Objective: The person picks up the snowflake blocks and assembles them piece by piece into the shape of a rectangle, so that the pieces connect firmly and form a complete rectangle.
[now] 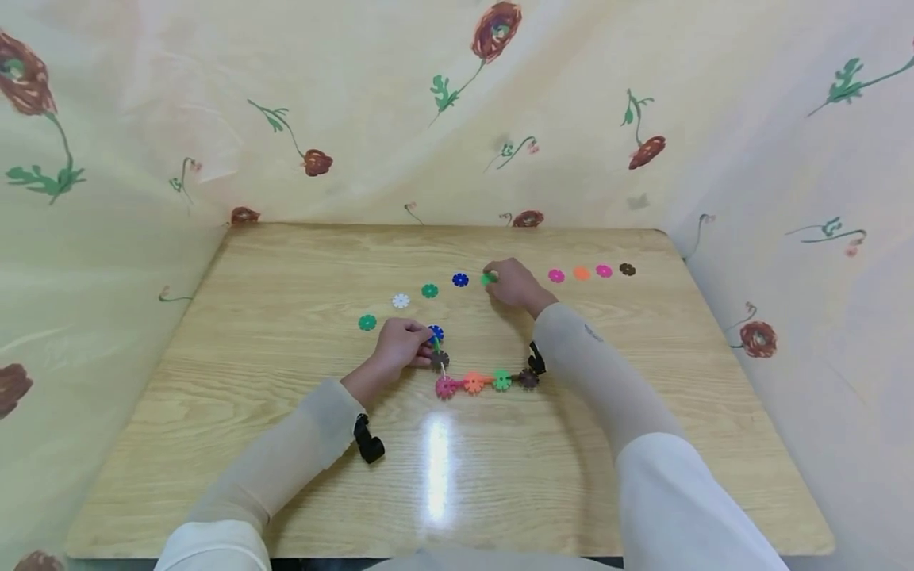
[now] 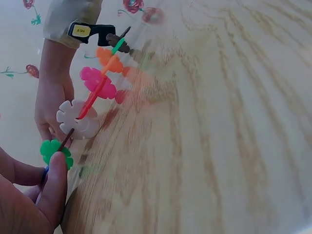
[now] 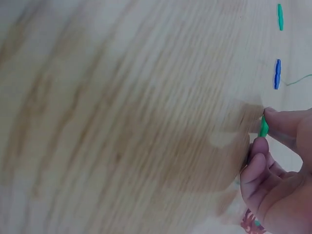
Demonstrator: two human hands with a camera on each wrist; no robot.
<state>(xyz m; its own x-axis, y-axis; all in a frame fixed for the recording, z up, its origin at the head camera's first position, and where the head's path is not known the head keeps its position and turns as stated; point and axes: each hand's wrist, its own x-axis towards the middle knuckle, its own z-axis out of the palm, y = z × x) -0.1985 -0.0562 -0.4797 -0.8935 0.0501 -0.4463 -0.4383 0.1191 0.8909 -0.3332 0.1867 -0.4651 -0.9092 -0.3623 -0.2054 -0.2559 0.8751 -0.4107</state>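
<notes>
Beyond the chain [image 1: 473, 382], the right hand [image 1: 514, 283] pinches a green disc [image 3: 263, 127] (pickup, seemingly); the left hand [image 1: 398, 345] holds the chain's end; joining likely needs alignment.

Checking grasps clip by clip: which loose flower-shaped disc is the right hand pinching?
The light green flower-shaped disc, between the dark blue disc and a pink disc: the right hand pinches it, while the other loose discs lie untouched.

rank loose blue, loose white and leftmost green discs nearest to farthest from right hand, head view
1. Loose blue disc: just left of the right hand.
2. Loose white disc: farther left along the row.
3. Leftmost green disc: row's left end.
</notes>
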